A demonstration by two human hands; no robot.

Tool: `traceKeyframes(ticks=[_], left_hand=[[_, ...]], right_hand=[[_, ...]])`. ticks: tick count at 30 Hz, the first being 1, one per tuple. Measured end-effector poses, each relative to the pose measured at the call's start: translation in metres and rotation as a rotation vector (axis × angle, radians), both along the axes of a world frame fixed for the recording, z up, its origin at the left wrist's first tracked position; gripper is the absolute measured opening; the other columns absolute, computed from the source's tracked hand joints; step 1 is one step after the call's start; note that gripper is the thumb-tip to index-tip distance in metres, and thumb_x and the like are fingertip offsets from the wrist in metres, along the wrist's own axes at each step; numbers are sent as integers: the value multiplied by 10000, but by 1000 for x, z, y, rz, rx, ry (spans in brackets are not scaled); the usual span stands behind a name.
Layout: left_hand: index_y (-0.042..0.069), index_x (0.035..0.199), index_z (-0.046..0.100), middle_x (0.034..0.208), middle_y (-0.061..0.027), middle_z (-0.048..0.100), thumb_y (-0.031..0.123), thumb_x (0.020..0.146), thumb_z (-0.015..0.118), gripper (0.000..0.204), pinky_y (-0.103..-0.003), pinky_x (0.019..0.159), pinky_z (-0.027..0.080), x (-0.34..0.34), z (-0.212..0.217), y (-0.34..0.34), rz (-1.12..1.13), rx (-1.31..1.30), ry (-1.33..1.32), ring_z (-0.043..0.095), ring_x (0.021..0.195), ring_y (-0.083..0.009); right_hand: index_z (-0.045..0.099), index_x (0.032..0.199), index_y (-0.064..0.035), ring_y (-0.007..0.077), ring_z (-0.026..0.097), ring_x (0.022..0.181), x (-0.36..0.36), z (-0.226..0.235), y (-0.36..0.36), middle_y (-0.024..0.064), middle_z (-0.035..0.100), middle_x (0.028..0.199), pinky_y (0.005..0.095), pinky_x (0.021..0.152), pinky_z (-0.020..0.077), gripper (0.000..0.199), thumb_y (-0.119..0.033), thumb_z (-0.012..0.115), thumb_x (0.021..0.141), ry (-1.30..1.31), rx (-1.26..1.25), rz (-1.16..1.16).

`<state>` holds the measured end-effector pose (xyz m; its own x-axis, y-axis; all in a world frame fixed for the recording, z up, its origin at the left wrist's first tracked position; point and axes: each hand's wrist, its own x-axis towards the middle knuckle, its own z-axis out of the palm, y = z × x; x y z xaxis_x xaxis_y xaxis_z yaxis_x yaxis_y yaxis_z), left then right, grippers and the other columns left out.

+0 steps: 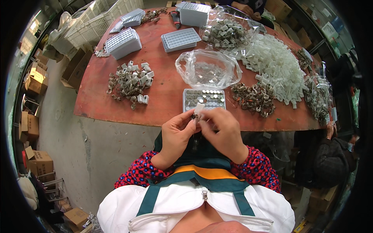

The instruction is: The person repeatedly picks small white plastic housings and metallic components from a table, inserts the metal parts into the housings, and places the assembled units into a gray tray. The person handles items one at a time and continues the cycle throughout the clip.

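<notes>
Above the table's near edge, my left hand pinches a small white plastic piece with a dark metal bit at its lower end. My right hand is against the same spot, fingers bent inward and smeared by motion, so whether they grip anything is unclear. Just beyond both hands lies a white pocketed tray partly filled with round silver discs. Behind it, an open clear plastic bag holds more silver discs. The hands partly hide the tray's near edge.
The red table carries a heap of white pieces with metal clips at left, brown metal clips and translucent white pieces at right, and stacked trays farther back. Another person's hands are across the table; someone sits at right.
</notes>
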<state>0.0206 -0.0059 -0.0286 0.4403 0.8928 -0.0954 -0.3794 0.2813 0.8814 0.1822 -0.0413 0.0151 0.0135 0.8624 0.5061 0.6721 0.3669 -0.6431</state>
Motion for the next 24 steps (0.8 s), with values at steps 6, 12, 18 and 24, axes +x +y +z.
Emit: traceKeyframes(ticks=[6,12,18,24], left_hand=[[-62,1388,528,1197,-145,680,66,1008,606,408,-314,928,582,1,13,0,-62,-75,6,693,1044,-190],[-60,1400,513,1222,-157,666,80,1007,611,428,-346,955,580,2,13,-1,-52,-4,-29,685,1064,-204],[-72,1384,521,1210,-145,664,25,987,625,421,-312,953,562,-2,6,0,-38,171,-74,667,1070,-180],[-70,1347,559,1197,-141,672,-1,951,670,417,-274,934,546,-8,0,-3,-22,256,-87,658,1055,-155]], right_hand=[[691,1129,13,118,649,769,17,8,21,61,699,931,261,669,527,252,-65,720,891,321,-365,25],[737,1028,-35,238,688,772,12,7,17,88,700,888,332,694,567,197,-46,743,832,-29,42,58],[727,1061,-57,234,670,848,17,18,7,50,676,960,345,709,566,262,-38,744,800,-170,107,194],[727,1085,-73,216,656,842,18,22,2,31,665,953,335,694,557,318,-47,762,770,-188,139,262]])
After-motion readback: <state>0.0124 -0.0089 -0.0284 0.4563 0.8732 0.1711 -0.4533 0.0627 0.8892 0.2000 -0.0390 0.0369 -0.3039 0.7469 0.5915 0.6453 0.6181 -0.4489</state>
